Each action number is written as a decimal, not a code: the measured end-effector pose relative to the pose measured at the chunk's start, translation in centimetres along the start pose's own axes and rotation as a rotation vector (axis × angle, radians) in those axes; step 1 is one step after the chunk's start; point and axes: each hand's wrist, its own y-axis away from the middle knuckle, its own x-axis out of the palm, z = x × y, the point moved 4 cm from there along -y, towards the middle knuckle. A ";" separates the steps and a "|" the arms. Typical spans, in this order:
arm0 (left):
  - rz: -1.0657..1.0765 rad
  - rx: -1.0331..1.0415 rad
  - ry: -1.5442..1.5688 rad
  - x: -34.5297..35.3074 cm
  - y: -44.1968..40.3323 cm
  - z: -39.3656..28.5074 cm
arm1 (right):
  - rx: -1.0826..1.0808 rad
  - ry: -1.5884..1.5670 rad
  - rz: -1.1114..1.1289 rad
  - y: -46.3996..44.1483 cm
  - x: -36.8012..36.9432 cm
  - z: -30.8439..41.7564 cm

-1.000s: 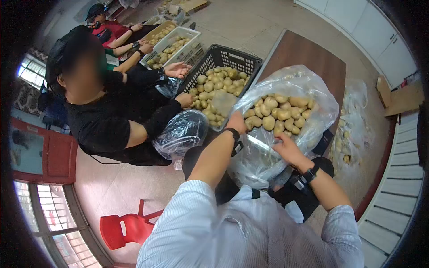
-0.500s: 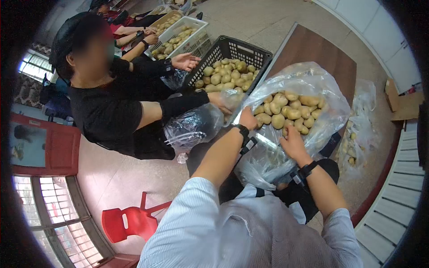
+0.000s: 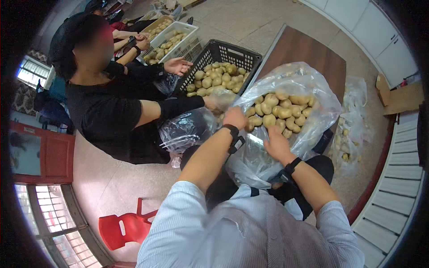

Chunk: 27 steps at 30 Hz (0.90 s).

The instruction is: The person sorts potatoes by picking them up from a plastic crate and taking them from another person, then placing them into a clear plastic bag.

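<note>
Right hand (image 3: 279, 145) leftward, at potatoes (image 3: 280, 111) in plain bag (image 3: 327, 99)

fingertips of the left hand (image 3: 235, 118) out of sight, red chair (image 3: 136, 228) partly behind striped sleeve (image 3: 175, 219)

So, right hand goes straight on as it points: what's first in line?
Likely the potato just beyond the right hand, inside the clear plastic bag. Depth is unclear; they may already touch.
</note>
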 end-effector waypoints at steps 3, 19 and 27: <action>-0.095 0.054 0.185 -4.3 1.7 -3.1 | -0.092 0.029 -0.050 0.0 -0.4 -0.2; 0.200 -0.233 1.335 -8.7 1.6 1.2 | -0.233 0.084 -0.057 -5.1 2.5 4.1; 0.213 -0.259 1.237 -8.3 1.0 1.5 | -0.224 0.285 -0.109 -5.5 4.2 4.4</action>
